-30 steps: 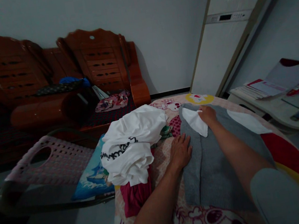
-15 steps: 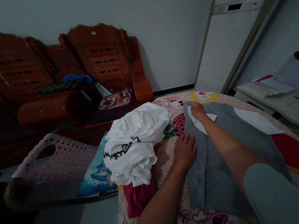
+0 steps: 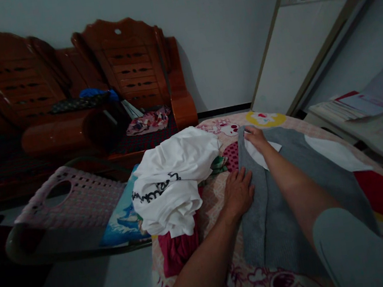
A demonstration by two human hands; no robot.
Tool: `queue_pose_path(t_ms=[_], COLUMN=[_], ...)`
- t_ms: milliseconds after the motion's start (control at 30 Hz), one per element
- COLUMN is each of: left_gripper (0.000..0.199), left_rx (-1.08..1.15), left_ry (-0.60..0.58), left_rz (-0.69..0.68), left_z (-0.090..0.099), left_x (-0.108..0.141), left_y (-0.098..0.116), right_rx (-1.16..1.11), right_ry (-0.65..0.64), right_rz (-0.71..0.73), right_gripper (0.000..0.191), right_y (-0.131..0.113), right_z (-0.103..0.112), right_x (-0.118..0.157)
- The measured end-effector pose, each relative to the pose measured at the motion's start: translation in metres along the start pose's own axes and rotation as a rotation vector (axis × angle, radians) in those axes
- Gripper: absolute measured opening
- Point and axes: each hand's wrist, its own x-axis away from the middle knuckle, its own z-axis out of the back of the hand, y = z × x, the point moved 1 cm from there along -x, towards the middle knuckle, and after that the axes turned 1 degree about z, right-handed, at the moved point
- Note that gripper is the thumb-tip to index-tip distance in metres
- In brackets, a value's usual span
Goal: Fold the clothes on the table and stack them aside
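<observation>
A grey knit top (image 3: pixel 284 206) with white parts and a ribbed hem lies spread over a patterned cloth (image 3: pixel 217 208). On its upper left part, by the white neckline piece (image 3: pixel 254 154), my right hand (image 3: pixel 255 138) has its fingers closed on the edge of the fabric. My left hand (image 3: pixel 239 191) lies flat along the left edge of the top, fingers stretched out and touching it. Left of that hand sits a crumpled white shirt (image 3: pixel 172 183) with black lettering, on top of dark red fabric (image 3: pixel 179 253).
A wooden sofa (image 3: pixel 136 71) stands along the wall, with a floral cloth (image 3: pixel 148 121) on its seat. At left is a chair with a pink woven back (image 3: pixel 89 199) and a blue cushion (image 3: pixel 122 218). Papers (image 3: pixel 366 104) lie on a side table at right.
The view has tilted down and shifted slightly. Both hands stay at nearly the same places on the grey knit top, which lies as before.
</observation>
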Motion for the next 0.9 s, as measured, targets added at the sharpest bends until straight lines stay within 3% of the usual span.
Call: queue_pose_path(t_ms=[100, 200, 300, 367, 467, 633, 700, 900], left_gripper=[0.051, 0.05, 0.049, 0.05, 0.05, 0.049, 0.049, 0.047], left_rx=[-0.001, -0.009, -0.023, -0.035, -0.054, -0.09, -0.103, -0.103], left_ry=[-0.003, 0.003, 0.0, -0.005, -0.007, -0.012, -0.011, 0.031], left_rz=[0.0, -0.01, -0.011, -0.01, -0.024, -0.041, -0.046, -0.068], left_z=[-0.001, -0.001, -0.001, -0.001, -0.001, -0.001, -0.001, -0.003], left_x=[-0.001, -0.001, -0.003, -0.004, -0.005, -0.007, -0.008, -0.011], left_y=[-0.001, -0.001, -0.002, -0.003, -0.004, -0.006, -0.007, -0.008], right_rx=[0.138, 0.359, 0.532, 0.583, 0.587, 0.496, 0.479, 0.766], right_ry=[0.005, -0.02, -0.139, -0.15, -0.125, -0.227, -0.134, 0.378], right_rz=[0.14, 0.286, 0.253, 0.234, 0.27, 0.202, 0.151, -0.1], right_gripper=[0.046, 0.045, 0.044, 0.044, 0.044, 0.037, 0.034, 0.036], right_y=[0.001, 0.008, 0.013, 0.012, 0.002, -0.009, -0.007, 0.01], right_z=[0.023, 0.041, 0.048, 0.052, 0.061, 0.084, 0.104, 0.187], right_x=[0.016, 0.05, 0.085, 0.103, 0.127, 0.172, 0.19, 0.246])
